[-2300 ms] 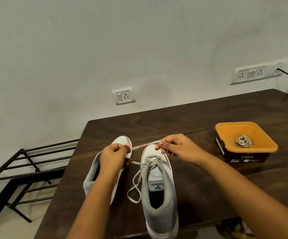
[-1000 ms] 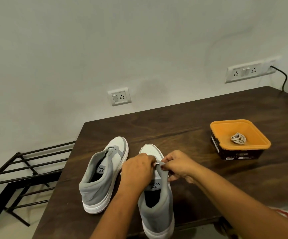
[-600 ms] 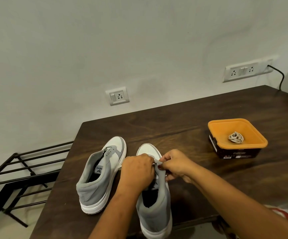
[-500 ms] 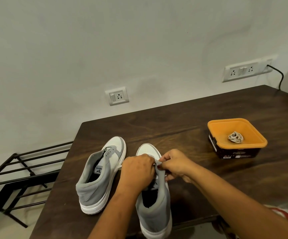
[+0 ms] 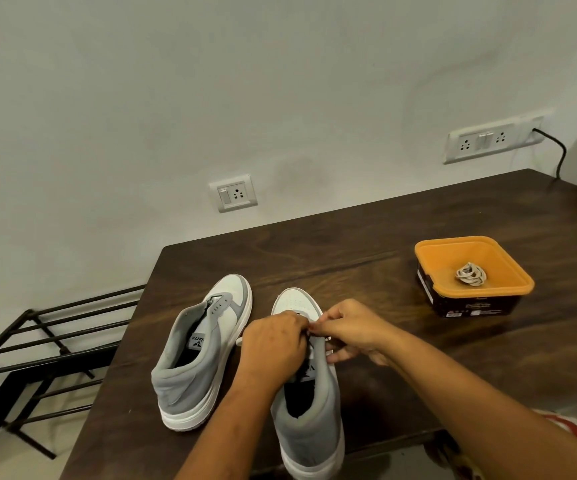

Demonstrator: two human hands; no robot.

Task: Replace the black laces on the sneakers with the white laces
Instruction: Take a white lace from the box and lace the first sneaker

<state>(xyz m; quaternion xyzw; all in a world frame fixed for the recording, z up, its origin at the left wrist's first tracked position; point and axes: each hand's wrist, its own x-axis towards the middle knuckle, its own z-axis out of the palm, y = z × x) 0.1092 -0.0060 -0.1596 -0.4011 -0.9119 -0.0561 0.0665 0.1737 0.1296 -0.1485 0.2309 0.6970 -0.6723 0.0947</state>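
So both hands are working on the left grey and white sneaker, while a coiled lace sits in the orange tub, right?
No. The head view shows the left hand and right hand on the right grey-and-white sneaker, not the left sneaker. The coiled pale lace is in the orange plastic tub.

Grey-white sneakers (image 5: 204, 355), orange tub (image 5: 474, 271), dark table (image 5: 349, 244).

left hand (image 5: 273, 344) and right hand (image 5: 353, 332) meet, pinching at the front of a grey-and-white high-top sneaker (image 5: 311, 420) on a dark wooden table (image 5: 349, 244), its unlaced twin (image 5: 207, 351) just beside.
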